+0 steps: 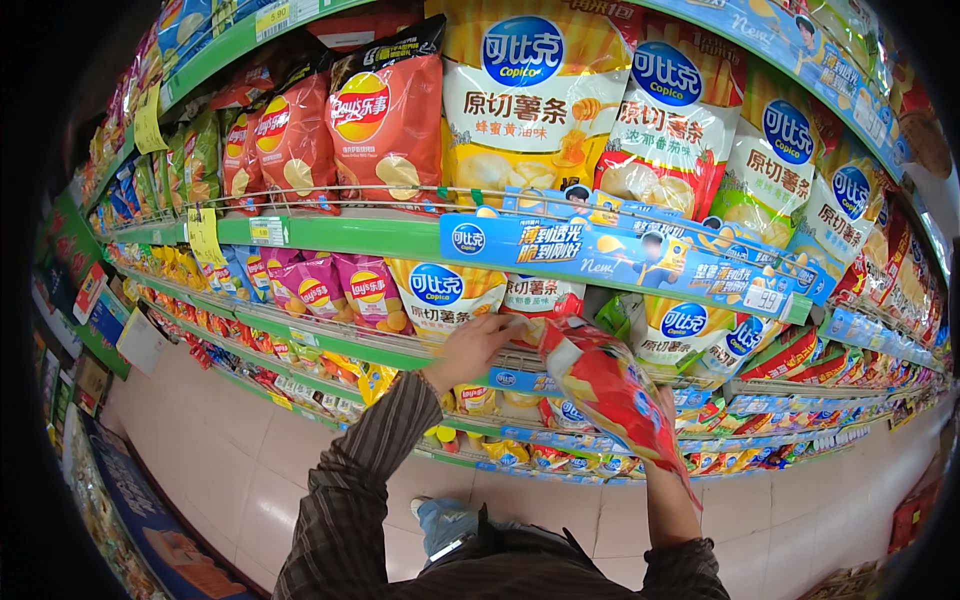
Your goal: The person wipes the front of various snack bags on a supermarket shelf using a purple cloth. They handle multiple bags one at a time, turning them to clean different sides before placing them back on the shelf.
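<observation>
In my right hand (667,409), mostly hidden behind it, is a red and white Copico snack bag (604,382), tilted in front of the lower shelf. My left hand (480,345) reaches to that shelf's front rail, fingers pointing right. Its fingertips overlap the lower part of a red and white Copico bag (544,294); whether they grip anything cannot be told. Beside that hand stands a yellow and white Copico bag (448,291). To the right of the held bag are a green and white Copico bag (684,330) and a dark gap.
Above, a green shelf edge (360,236) with a wire guard and a blue promotional strip (615,259) juts over the lower row. Large Copico bags (525,112) and red Lay's bags (386,127) fill the upper shelf. Tiled floor (247,450) lies below.
</observation>
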The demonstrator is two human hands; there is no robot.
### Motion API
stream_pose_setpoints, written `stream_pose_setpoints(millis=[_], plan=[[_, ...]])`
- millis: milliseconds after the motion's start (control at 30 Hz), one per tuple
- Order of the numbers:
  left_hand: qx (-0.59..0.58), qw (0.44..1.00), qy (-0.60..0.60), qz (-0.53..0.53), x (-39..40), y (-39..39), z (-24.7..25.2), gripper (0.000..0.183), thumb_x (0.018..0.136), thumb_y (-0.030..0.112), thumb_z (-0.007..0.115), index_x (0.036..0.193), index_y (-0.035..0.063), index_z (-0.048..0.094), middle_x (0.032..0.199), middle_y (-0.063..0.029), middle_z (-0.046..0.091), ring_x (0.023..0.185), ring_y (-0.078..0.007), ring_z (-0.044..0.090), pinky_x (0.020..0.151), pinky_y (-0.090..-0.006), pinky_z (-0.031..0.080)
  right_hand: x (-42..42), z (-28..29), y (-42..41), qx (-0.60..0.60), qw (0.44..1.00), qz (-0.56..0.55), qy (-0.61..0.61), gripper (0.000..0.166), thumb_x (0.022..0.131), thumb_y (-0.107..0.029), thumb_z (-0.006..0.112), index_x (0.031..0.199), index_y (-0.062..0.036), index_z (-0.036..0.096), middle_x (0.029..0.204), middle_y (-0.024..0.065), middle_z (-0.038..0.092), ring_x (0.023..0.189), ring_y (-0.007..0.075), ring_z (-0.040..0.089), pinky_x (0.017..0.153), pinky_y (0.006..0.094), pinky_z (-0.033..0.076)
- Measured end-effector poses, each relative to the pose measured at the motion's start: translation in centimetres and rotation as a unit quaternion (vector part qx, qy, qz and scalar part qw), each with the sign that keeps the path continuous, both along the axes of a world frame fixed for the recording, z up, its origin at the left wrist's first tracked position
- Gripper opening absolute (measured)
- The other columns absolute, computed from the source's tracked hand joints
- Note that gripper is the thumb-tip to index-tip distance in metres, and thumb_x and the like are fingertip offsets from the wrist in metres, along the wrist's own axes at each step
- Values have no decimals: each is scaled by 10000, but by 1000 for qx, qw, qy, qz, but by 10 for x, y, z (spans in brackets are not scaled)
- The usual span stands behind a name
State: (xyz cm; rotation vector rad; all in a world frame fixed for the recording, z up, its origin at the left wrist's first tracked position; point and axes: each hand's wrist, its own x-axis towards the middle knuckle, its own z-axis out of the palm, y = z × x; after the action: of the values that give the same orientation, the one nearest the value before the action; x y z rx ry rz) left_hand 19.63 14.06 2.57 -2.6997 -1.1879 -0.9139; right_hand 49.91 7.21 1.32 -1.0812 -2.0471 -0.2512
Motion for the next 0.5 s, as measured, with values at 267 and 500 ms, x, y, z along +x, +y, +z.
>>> stream_pose_setpoints(millis=[267,500], plan=[[-82,991,94,-48,11,18,-18,240,717,46,468,924,61,589,1041,-79,525,986,-237,496,807,-334,417,-3,-9,62,-115,989,66,59,387,694,-224,642,1023,-43,550,884,110,580,788,283,523,739,352,406],[-331,873,-356,-36,33,49,-37,216,752,56,426,923,-20,534,839,-191,563,816,-360,528,707,-375,425,2,-5,94,-191,970,63,140,344,687,-218,666,983,-69,571,930,133,565,954,311,481,839,396,381]])
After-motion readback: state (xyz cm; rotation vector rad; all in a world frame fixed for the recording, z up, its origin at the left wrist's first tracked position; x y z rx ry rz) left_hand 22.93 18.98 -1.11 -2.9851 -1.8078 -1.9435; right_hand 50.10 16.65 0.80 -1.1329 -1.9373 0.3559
